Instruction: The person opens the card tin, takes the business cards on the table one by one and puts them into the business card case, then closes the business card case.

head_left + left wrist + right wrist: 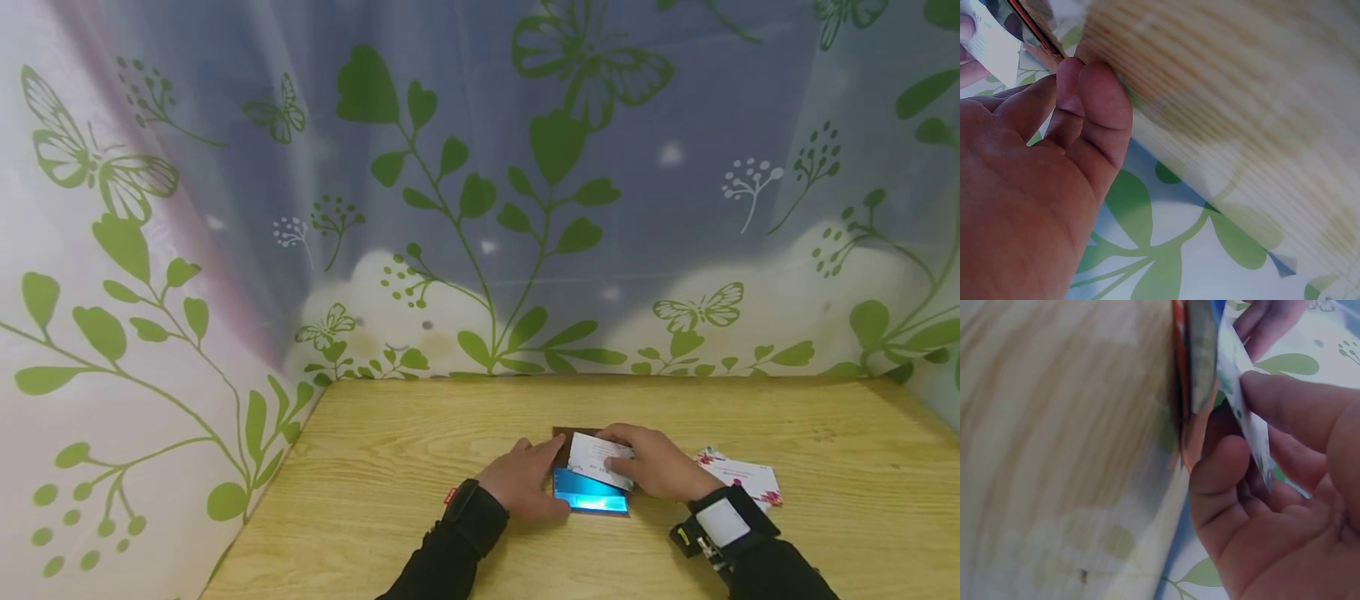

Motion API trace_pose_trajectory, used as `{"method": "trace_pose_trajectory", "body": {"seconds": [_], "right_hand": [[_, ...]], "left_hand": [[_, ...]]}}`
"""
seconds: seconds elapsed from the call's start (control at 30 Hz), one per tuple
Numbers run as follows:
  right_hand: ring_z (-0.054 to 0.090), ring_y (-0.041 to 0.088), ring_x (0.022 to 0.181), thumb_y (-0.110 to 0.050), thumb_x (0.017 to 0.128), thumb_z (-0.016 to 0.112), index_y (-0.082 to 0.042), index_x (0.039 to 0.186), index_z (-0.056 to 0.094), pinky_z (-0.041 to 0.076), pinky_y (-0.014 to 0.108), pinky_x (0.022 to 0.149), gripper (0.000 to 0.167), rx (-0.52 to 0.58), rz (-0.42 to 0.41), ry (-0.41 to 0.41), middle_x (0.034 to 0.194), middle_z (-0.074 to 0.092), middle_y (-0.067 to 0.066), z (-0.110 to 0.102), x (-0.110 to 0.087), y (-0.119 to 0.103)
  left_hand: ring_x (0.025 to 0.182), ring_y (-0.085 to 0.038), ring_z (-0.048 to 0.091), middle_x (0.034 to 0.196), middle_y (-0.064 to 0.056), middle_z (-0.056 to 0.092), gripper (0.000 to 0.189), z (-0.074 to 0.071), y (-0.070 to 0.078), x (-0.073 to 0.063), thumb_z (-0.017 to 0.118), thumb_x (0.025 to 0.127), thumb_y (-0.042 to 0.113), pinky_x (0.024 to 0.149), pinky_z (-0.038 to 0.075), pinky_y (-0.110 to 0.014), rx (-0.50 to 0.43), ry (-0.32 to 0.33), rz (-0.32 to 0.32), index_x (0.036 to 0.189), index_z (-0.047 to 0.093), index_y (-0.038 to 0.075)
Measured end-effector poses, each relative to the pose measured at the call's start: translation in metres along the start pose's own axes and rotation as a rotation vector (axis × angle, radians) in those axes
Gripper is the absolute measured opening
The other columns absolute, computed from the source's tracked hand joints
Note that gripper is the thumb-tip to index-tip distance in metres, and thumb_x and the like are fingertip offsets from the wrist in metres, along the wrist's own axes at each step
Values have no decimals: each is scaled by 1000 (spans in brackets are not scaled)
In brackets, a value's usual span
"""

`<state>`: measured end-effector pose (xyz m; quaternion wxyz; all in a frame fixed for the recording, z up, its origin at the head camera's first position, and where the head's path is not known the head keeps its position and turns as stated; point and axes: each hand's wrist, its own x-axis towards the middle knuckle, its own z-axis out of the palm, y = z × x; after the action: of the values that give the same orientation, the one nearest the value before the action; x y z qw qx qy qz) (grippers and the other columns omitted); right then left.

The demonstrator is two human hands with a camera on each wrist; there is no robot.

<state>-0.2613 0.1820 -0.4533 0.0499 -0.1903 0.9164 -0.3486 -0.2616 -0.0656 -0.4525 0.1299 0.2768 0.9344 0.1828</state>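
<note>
An opened brown card wallet [561, 454] with a shiny blue inner face [592, 498] lies on the wooden table. At its left side my left hand [521, 483] holds it, the index finger at the upper corner and the thumb near the lower one. My right hand [660, 468] pinches a white printed card [588, 450] between thumb and fingers, tilted over the wallet. In the right wrist view the card [1241, 394] appears edge-on beside the wallet's orange edge [1179, 375]. Curled fingertips [1107, 94] of the left hand show close to the wallet's edge.
More white cards with red flower prints [750, 482] lie overlapping on the table, right of the wallet and close to my right wrist. A curtain [480, 208] with green leaves and butterflies hangs along the table's back edge [420, 381] and left side.
</note>
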Motion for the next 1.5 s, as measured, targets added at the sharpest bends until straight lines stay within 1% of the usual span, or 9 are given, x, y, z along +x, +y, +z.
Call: {"method": "trace_pose_trajectory", "body": {"seconds": [0.2, 0.37, 0.53, 0.67, 0.93, 1.07, 1.2, 1.3, 1.5], "right_hand": [[61, 38, 123, -10, 101, 67, -4, 131, 67, 49, 59, 100, 31, 1, -80, 20, 131, 67, 15, 2, 1, 2], [63, 31, 117, -10, 101, 67, -7, 131, 68, 51, 55, 97, 30, 20, -108, 24, 129, 68, 11, 3, 3, 2], [63, 20, 104, -8, 99, 68, -9, 124, 70, 53, 45, 89, 25, 20, -100, 38, 119, 70, 5, 3, 5, 4], [63, 17, 98, -8, 98, 70, -11, 120, 71, 53, 41, 85, 22, 23, -103, 26, 113, 71, 2, 3, 6, 5], [63, 16, 98, -16, 93, 77, -10, 116, 73, 54, 43, 85, 24, -24, -87, -7, 109, 71, 0, 1, 6, 1], [65, 20, 103, -15, 94, 76, -7, 118, 73, 54, 46, 88, 25, -34, -82, -42, 113, 72, 3, 2, 5, 0], [65, 25, 108, -15, 94, 76, -5, 119, 73, 54, 49, 91, 27, -33, -63, -78, 117, 71, 6, 3, 6, -1], [65, 24, 106, -15, 93, 78, -5, 117, 73, 54, 48, 90, 26, -39, -51, -90, 114, 71, 5, 5, 7, -1], [64, 22, 106, -15, 93, 78, -9, 115, 73, 53, 47, 90, 24, -56, -55, -105, 112, 70, 0, 7, 9, 0]], "left_hand": [[122, -21, 48, 154, 1, 52, 95, 0, 0, 0, 77, 84, 43, 90, 50, -30, -3, 0, 2, 164, 33, 16], [118, -20, 48, 155, 2, 51, 96, 0, 0, 1, 77, 84, 43, 90, 49, -29, 2, 3, 9, 164, 32, 15], [116, -19, 48, 155, 2, 52, 97, 0, 0, 1, 78, 84, 44, 90, 50, -29, 0, 1, 6, 164, 32, 15], [119, -20, 48, 153, 2, 53, 101, 0, 0, 1, 79, 84, 45, 89, 50, -29, 0, -1, -7, 165, 28, 15], [135, -29, 47, 156, -2, 51, 107, 1, -2, 1, 79, 83, 43, 89, 51, -33, -29, 10, 1, 168, 19, 17], [133, -28, 47, 157, 1, 49, 101, 1, -2, 1, 78, 84, 41, 90, 50, -33, -34, 3, 16, 167, 24, 19], [134, -25, 46, 161, 3, 44, 92, 0, -2, 1, 77, 87, 41, 99, 48, -33, -8, -1, 33, 164, 33, 19], [134, -21, 46, 162, 3, 43, 87, 0, -3, 1, 77, 88, 41, 102, 45, -31, 12, 4, 51, 162, 37, 18], [136, -18, 46, 162, -1, 42, 81, 2, -4, 4, 74, 88, 44, 98, 43, -27, 74, 0, 73, 158, 46, 16]]}}
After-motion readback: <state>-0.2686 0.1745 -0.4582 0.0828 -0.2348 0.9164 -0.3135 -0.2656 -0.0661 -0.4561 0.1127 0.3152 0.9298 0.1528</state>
